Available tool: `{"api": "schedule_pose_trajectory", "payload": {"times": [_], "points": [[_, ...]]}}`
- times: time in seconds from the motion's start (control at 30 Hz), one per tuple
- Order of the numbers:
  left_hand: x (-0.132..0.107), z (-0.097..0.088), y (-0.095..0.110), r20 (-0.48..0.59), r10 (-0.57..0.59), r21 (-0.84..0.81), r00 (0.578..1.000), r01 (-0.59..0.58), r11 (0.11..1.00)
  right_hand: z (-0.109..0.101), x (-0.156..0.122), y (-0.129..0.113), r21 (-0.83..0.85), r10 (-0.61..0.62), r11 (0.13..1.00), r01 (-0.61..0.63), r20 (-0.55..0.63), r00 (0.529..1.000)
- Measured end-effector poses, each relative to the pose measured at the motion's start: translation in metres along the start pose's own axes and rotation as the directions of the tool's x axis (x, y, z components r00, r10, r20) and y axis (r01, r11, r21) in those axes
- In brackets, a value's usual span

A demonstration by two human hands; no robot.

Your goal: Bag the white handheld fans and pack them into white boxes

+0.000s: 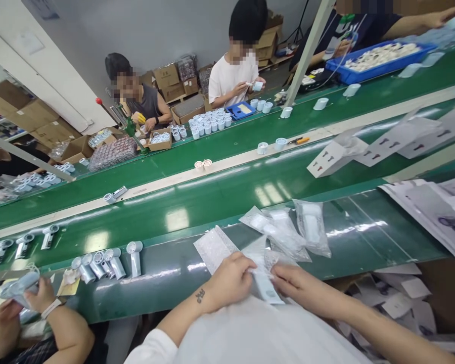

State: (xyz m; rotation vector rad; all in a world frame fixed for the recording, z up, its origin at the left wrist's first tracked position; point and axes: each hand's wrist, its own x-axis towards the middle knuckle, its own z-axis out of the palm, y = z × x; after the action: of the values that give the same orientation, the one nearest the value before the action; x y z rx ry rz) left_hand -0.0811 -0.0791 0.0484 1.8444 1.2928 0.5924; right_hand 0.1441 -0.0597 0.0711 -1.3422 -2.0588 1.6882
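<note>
My left hand (227,282) and my right hand (299,288) hold a clear plastic bag (264,268) with a white paper slip in it, just above the green conveyor belt (364,237). A white textured foam sheet (214,247) lies under my left fingers. Beyond my hands, several sealed clear bags (311,227) with white contents rest on the belt. To the left of my left hand stands a row of silver-and-white handheld fans (106,265).
A co-worker's hands (20,298) hold a similar fan at lower left. A cardboard box (394,298) of printed sheets sits at lower right. Parallel green belts carry white cylindrical parts, printed cards and pliers. Co-workers, a blue tray and stacked cartons stand beyond them.
</note>
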Motion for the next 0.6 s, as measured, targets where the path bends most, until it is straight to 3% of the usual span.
{"api": "schedule_pose_trajectory", "payload": {"times": [0.13, 0.33, 0.47, 0.6], "points": [[0.017, -0.007, 0.014, 0.003, -0.047, -0.056, 0.999, 0.047, 0.997, -0.019, 0.005, -0.009, 0.123, 0.086, 0.99, -0.07, -0.128, 0.988], [0.035, -0.03, 0.037, -0.118, -0.15, -0.134, 0.982, 0.134, 0.982, -0.031, 0.006, -0.02, 0.315, 0.115, 0.946, -0.079, -0.097, 0.989], [0.044, -0.052, 0.051, -0.092, -0.111, -0.064, 0.99, 0.105, 0.992, -0.041, 0.001, -0.031, 0.415, 0.156, 0.903, -0.108, -0.082, 0.984], [0.049, -0.064, 0.071, -0.201, -0.011, -0.089, 0.979, -0.007, 0.996, -0.055, 0.003, -0.038, 0.642, 0.21, 0.761, -0.09, -0.112, 0.971]]}}
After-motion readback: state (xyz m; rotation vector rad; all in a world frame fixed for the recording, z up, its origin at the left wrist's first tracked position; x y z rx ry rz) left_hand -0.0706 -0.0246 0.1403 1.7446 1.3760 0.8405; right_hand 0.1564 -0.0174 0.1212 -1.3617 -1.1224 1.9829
